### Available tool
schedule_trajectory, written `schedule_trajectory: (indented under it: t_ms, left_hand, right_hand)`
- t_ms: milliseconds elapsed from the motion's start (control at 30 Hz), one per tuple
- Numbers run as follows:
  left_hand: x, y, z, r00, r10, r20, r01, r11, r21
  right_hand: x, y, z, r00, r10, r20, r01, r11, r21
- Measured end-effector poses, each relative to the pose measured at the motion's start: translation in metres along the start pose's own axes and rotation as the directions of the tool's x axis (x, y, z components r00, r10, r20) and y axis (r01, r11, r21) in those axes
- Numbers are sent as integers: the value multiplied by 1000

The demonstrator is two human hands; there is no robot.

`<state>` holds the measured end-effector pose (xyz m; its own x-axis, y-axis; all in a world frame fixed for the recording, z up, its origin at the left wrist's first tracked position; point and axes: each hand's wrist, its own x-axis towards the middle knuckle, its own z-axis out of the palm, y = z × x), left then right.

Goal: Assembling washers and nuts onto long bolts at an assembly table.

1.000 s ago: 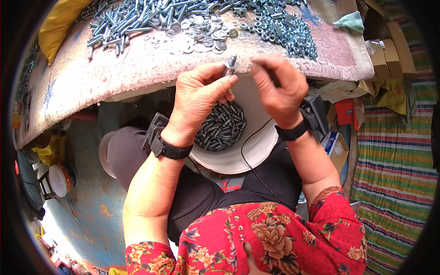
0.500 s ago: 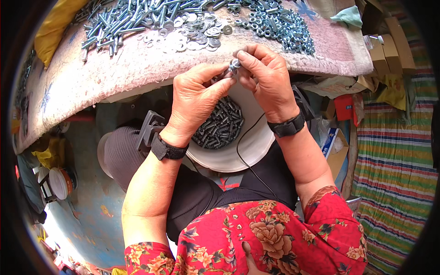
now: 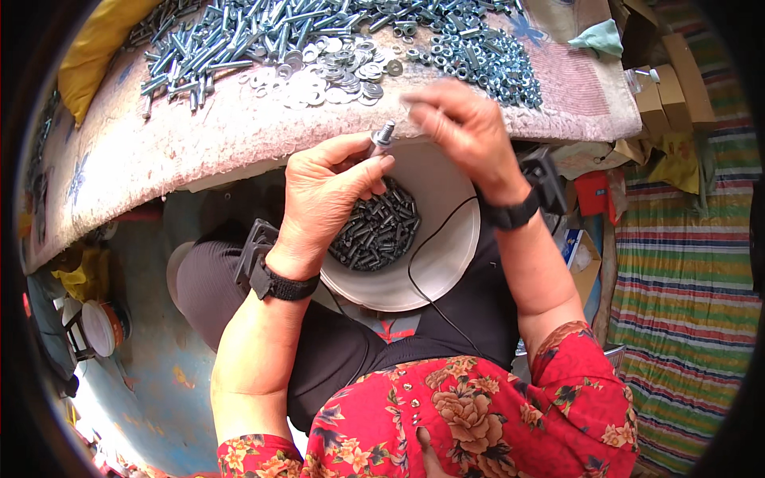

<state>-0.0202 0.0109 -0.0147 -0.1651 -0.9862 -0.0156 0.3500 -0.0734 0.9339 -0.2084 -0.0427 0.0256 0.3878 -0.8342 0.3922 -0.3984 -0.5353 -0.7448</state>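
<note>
My left hand (image 3: 323, 179) is closed, thumb and fingers pinching a metal bolt (image 3: 388, 129) over the bucket's far rim. The bolt's threaded end sticks up, tilted slightly right, with a flat washer (image 3: 380, 139) around it just above my fingertips. My right hand (image 3: 470, 131) is raised to the right of the bolt, apart from it. Its thumb and forefinger look spread, with nothing visible between them, though the fingertips are blurred. Below my hands, a white bucket (image 3: 454, 247) stands between my legs with many dark metal bolt-like pieces (image 3: 376, 231) inside.
A cloth-covered table (image 3: 215, 147) spans the far side. On it lie heaps of long bolts (image 3: 239, 40), washers (image 3: 343, 76) and nuts (image 3: 486, 60). A black cable (image 3: 422, 255) hangs across the bucket. Cardboard boxes (image 3: 673, 92) stand at the far right, beside striped sheeting (image 3: 685, 295).
My right hand has let go of the bolt and moved right, away from it. My left hand has come slightly down and left with the bolt, whose threaded end now shows.
</note>
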Motion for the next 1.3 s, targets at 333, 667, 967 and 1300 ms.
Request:
schedule_trajectory:
  t_ms: [333, 667, 967, 1300]
  left_hand:
    - [-3, 2, -5, 999, -42, 14, 42, 999, 16]
    - [0, 3, 0, 999, -34, 21, 32, 997, 75]
    - [-4, -4, 5, 997, 39, 65, -51, 981, 188]
    - [-6, -8, 7, 981, 182, 67, -193, 945, 265]
  right_hand:
    - [65, 73, -3, 992, -127, 9, 84, 596, -799]
    - [6, -13, -12, 961, 154, 231, -214, 940, 265]
    - [-10, -19, -13, 961, -23, 276, 15, 999, 31]
    - [-15, -28, 1, 977, -138, 162, 191, 902, -388]
